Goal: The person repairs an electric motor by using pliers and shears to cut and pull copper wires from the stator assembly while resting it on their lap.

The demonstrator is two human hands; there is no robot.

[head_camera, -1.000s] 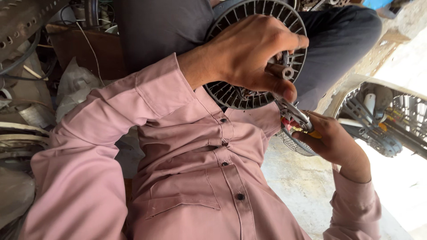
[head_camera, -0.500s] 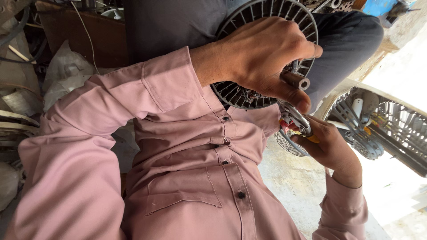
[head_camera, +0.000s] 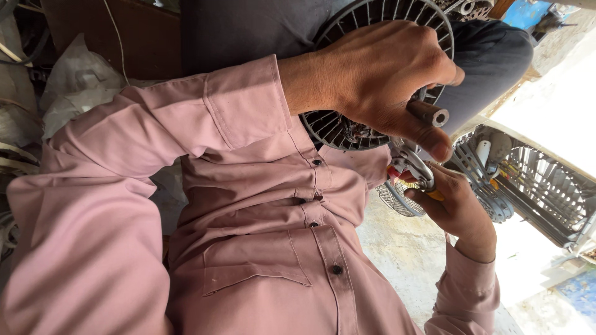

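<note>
Fan motor housing [head_camera: 347, 127]: round, dark grey, ribbed with radial vent slots; rests on the person's lap against dark trousers [head_camera: 248, 31], at the upper centre of the view, mostly covered by one hand. Short metal shaft [head_camera: 429, 114] projects from it beside the thumb
Left hand [head_camera: 379, 74]: closed over the housing from above, fingers curled round its rim, thumb pressed down near the shaft
Right hand [head_camera: 456, 208]: closed around pliers [head_camera: 415, 169] with red and yellow grips; the metal head points up toward the housing edge, just below the left thumb. Whether the tips touch the housing cannot be told
Pink shirt [head_camera: 261, 236]: buttoned, with chest pocket; sleeves run to both wrists
Wire fan guard [head_camera: 397, 198]: small, domed, on the concrete floor [head_camera: 397, 254] just behind the right hand
Second fan assembly [head_camera: 528, 180]: pale frame with dark grille, well to the right
Crumpled white sheeting [head_camera: 74, 87]: far left
</note>
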